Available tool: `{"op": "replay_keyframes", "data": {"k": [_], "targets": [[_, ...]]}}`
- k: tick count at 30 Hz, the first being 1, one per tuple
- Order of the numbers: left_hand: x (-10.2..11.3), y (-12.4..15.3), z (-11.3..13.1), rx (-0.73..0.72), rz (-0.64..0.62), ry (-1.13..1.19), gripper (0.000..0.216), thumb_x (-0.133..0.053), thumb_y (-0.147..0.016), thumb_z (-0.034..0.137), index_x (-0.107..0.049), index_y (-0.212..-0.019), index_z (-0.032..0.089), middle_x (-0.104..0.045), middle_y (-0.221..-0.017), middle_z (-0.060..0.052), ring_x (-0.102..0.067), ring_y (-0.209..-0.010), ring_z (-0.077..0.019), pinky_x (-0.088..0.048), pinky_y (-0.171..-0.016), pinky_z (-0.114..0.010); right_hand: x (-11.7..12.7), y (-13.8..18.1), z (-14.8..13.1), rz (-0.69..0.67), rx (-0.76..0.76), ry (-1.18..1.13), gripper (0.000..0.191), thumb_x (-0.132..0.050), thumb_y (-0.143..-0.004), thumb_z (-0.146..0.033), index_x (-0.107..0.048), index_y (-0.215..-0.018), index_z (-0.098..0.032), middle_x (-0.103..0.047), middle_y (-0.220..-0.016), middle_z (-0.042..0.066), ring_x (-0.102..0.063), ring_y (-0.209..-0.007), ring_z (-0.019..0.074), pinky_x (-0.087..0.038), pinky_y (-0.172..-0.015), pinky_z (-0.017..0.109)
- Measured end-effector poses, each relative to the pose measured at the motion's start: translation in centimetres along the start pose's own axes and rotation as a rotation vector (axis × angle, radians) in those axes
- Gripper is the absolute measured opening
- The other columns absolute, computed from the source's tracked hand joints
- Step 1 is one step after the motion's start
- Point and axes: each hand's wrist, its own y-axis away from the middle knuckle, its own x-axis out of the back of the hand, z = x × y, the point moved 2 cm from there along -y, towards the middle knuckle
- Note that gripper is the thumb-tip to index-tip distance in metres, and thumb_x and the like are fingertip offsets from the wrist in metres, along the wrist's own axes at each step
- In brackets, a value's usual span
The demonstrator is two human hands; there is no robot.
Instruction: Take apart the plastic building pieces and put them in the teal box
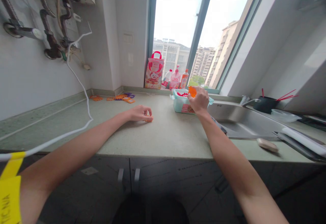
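Note:
My left hand (140,113) rests low over the middle of the counter, its fingers curled onto a small flat orange piece (148,119). In my right hand (200,101) an orange plastic piece (192,91) is gripped by thumb and fingers, just above a mint-green plastic box (178,106). Red pieces (182,94) show inside the box, whose right part is hidden behind my right hand. Farther back on the left lie flat orange pieces (128,99) and purple pieces (119,97), some overlapping, with another small orange group (96,98) beside the wall.
A steel sink (244,118) is set into the counter (168,132) on the right, with a soap bar (267,145) at its front. A pink bag (154,72) and several bottles (175,78) stand by the window. A white cable (88,105) hangs across the left side.

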Motion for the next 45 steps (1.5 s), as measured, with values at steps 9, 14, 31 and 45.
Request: {"op": "replay_keyframes", "data": {"k": [9,14,31,45], "targets": [[0.2,0.3,0.5,0.024,-0.017,0.015,0.049,-0.071,-0.083,0.067,-0.074,-0.099,0.022,-0.069,-0.072,0.001,-0.060,-0.067,-0.0159,-0.039,-0.064,-0.025,-0.9,0.2,-0.2,-0.230,-0.074,0.091,0.055,-0.043,-0.103,-0.056,-0.082,-0.117,-0.020,-0.075,-0.122,0.019,-0.061,-0.116,0.0394,-0.041,-0.103,0.057],[0.3,0.4,0.9,0.018,-0.013,0.015,0.048,-0.070,-0.083,0.067,-0.074,-0.098,0.021,-0.070,-0.071,0.001,-0.060,-0.066,-0.0159,-0.039,-0.064,-0.025,-0.5,0.4,-1.0,-0.027,0.127,-0.098,0.041,-0.056,-0.099,-0.044,-0.076,-0.126,-0.022,-0.067,-0.143,0.015,-0.056,-0.129,0.0379,-0.045,-0.107,0.057],[0.3,0.0,-0.1,-0.039,0.016,-0.025,0.043,-0.065,-0.085,0.049,-0.077,-0.116,0.021,-0.076,-0.090,-0.002,-0.065,-0.077,-0.0160,-0.045,-0.073,-0.024,-3.7,6.6,-9.3,-0.697,0.615,-0.604,0.040,-0.075,-0.095,-0.041,-0.072,-0.130,-0.022,-0.078,-0.123,0.010,-0.072,-0.112,0.0235,-0.053,-0.103,0.039],[0.0,-0.1,0.0,-0.043,0.006,-0.019,0.058,-0.068,-0.087,0.067,-0.075,-0.123,0.023,-0.078,-0.086,-0.002,-0.068,-0.076,-0.0171,-0.044,-0.071,-0.024,-4.1,7.5,-10.1,-0.814,0.644,-0.617,0.025,-0.082,-0.088,-0.044,-0.082,-0.103,-0.023,-0.079,-0.099,0.004,-0.068,-0.087,0.0177,-0.048,-0.081,0.029]]}}
